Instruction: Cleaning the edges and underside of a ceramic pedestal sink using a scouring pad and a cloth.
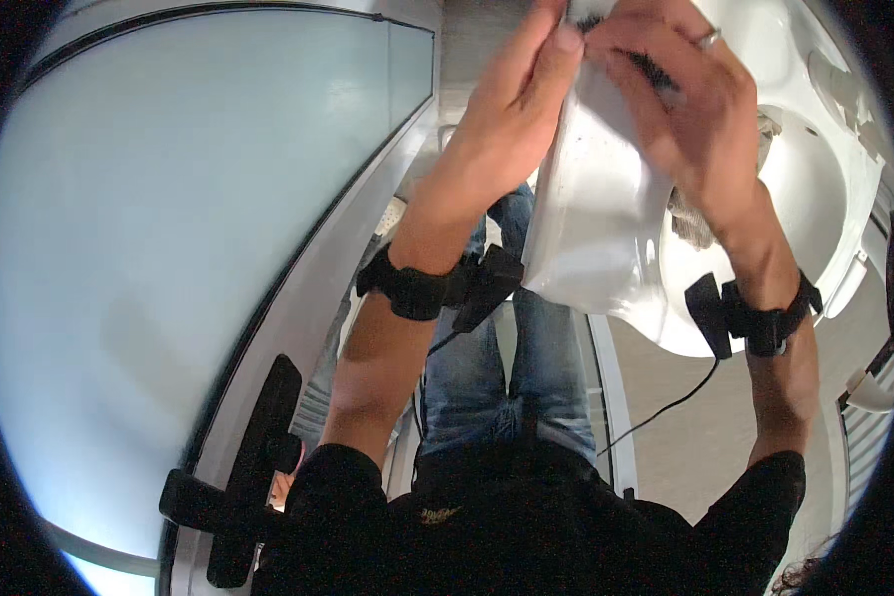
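My left hand (521, 94) and my right hand (700, 109) meet at the top of the view, over the white washbasin counter (596, 228). The thumb of the left hand comes up against the fingers of the right, which are bent and pinched together. Small dark, bristly-looking bits (653, 70) show at the right fingers and between the two hands; their kind cannot be made out. The far fingers of both hands are cut off or blurred. Beneath my right wrist, a grey-brown cloth (693, 221) lies in the basin bowl (805, 189), partly hidden by the hand.
On the left stands a large frosted glass panel (189, 199) in a dark-edged frame, with a black handle (253, 467) near me. Black straps with small devices (417, 283) sit on both wrists, a cable (670, 402) hanging from the right one. A ribbed radiator (869, 437) is at the right.
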Demonstrator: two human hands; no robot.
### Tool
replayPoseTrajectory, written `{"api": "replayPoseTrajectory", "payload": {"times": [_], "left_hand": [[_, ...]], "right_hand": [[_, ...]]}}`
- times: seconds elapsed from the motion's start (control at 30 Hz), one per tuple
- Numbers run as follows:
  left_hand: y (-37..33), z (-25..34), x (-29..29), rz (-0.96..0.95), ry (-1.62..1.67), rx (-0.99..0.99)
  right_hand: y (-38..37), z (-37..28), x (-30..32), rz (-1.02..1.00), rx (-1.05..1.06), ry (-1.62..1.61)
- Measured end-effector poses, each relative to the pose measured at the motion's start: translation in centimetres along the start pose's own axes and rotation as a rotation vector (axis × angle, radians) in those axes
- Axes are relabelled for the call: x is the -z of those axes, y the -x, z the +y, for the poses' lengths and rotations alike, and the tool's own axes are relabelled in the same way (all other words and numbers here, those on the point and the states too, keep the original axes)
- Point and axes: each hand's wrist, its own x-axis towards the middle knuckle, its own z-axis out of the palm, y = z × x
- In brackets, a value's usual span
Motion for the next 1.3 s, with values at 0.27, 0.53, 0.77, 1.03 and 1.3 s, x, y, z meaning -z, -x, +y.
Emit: {"api": "replayPoseTrajectory", "payload": {"times": [0.27, 0.53, 0.77, 1.03, 1.3], "left_hand": [[4.0, -1.7, -1.6, 0.079, -0.007, -0.101], [3.7, -2.1, -1.3, 0.071, -0.145, -0.058], [2.3, -2.0, -1.1, 0.054, -0.08, -0.058], [5.4, -2.2, -2.9, 0.123, -0.047, -0.089], [-0.4, -0.6, -0.7, 0.072, -0.066, 0.023]], "right_hand": [[2.7, -2.1, 0.4, -0.126, -0.035, -0.018], [2.6, -2.3, 0.4, -0.091, -0.046, 0.039], [1.5, -1.5, 0.0, -0.025, -0.066, 0.033], [4.1, -3.0, -0.1, -0.058, -0.138, -0.036], [-0.1, -0.7, 0.4, -0.001, -0.114, 0.122]]}}
